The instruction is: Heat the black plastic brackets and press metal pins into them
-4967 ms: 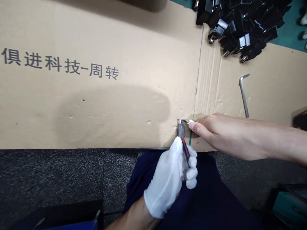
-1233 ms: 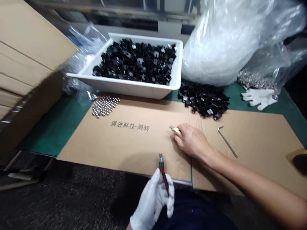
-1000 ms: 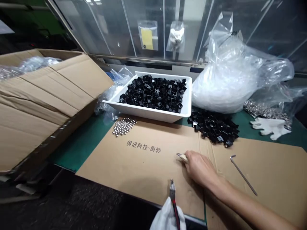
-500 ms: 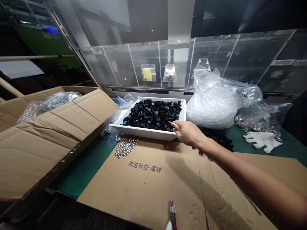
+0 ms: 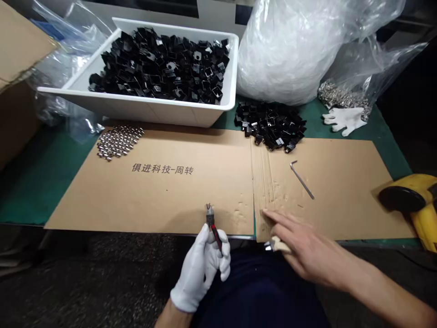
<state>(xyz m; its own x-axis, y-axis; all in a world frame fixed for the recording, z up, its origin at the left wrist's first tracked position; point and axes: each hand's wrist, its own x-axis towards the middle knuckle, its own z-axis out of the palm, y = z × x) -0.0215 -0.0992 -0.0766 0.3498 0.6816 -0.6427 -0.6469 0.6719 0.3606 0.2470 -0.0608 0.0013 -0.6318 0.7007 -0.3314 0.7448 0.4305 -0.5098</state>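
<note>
My left hand (image 5: 204,264), in a white glove, holds small pliers (image 5: 213,228) with red and black handles. Their jaws point forward over the cardboard, with a small metal piece (image 5: 208,206) at the tips. Bare, my right hand (image 5: 300,243) is at the near edge of the cardboard sheet (image 5: 191,196), its index finger stretched out and touching the sheet. A light-coloured tool (image 5: 280,244) with a metal tip sits under its other fingers.
A white tray (image 5: 150,107) holds black parts. Loose black parts (image 5: 273,125), a hex key (image 5: 302,179), metal pieces (image 5: 119,141), plastic bags (image 5: 287,50), a white glove (image 5: 344,119) and a yellow power tool (image 5: 419,200) lie around.
The view has tilted down. My right hand has moved from the tray's front edge to the cardboard's near edge. My gloved left hand is now in sight with the pliers.
</note>
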